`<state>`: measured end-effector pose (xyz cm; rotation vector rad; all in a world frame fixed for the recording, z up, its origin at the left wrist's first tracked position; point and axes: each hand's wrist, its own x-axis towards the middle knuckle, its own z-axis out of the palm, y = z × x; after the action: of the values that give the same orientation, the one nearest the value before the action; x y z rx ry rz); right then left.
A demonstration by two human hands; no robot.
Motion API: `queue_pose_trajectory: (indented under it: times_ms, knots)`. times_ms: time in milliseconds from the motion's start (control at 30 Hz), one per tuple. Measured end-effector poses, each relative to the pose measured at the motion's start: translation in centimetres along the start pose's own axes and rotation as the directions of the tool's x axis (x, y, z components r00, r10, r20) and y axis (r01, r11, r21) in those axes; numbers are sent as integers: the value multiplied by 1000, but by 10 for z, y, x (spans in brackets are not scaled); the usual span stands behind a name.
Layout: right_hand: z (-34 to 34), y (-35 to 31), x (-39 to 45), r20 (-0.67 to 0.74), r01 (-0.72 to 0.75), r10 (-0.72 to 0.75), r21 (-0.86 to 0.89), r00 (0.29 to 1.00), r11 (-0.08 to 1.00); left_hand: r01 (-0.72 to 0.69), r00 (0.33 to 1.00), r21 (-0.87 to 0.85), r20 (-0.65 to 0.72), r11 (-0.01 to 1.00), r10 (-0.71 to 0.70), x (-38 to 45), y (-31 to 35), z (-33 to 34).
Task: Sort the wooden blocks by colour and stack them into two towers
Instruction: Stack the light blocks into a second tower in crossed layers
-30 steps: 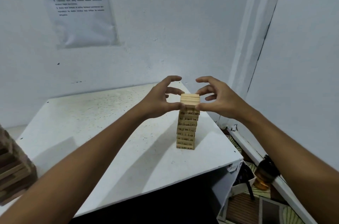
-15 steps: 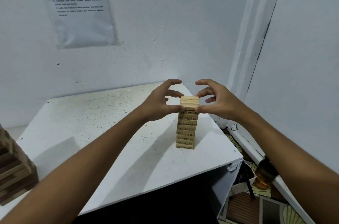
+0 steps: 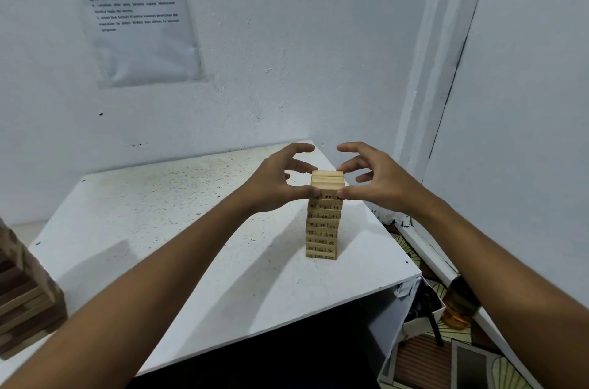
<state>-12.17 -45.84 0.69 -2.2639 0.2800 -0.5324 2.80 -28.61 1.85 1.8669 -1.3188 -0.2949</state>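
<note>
A tower of light wooden blocks [image 3: 323, 226] with printed numbers stands upright on the white table [image 3: 165, 223], near its right side. My left hand [image 3: 280, 180] and my right hand [image 3: 376, 180] flank the tower's top layer [image 3: 328, 181]. Both thumbs press the near corners of that layer, and the middle fingers touch its far edge; the index fingers arch above it. A second tower of darker brown blocks [image 3: 27, 296] stands at the left edge of the view, partly cut off.
The table sits in a corner against white walls, with a printed sheet [image 3: 137, 12] taped above it. To the right, below the table edge, lie an open box [image 3: 420, 315], an amber jar [image 3: 459, 309] and patterned floor.
Both hands have sunk slightly with the view and stay around the tower's top layer. The tower has not moved.
</note>
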Motion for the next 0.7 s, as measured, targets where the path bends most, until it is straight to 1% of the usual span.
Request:
queue_pose_trajectory:
  times_ms: [333,700]
  knots:
    - [1,-2,-1,-2,-20,20,9,1000,1000,15,1000,6,9,1000,-15,1,4,1]
    - [1,-1,-1,8,-11,11,-5,1000,1000,11,1000,5,20,1000,-12,0,3,1]
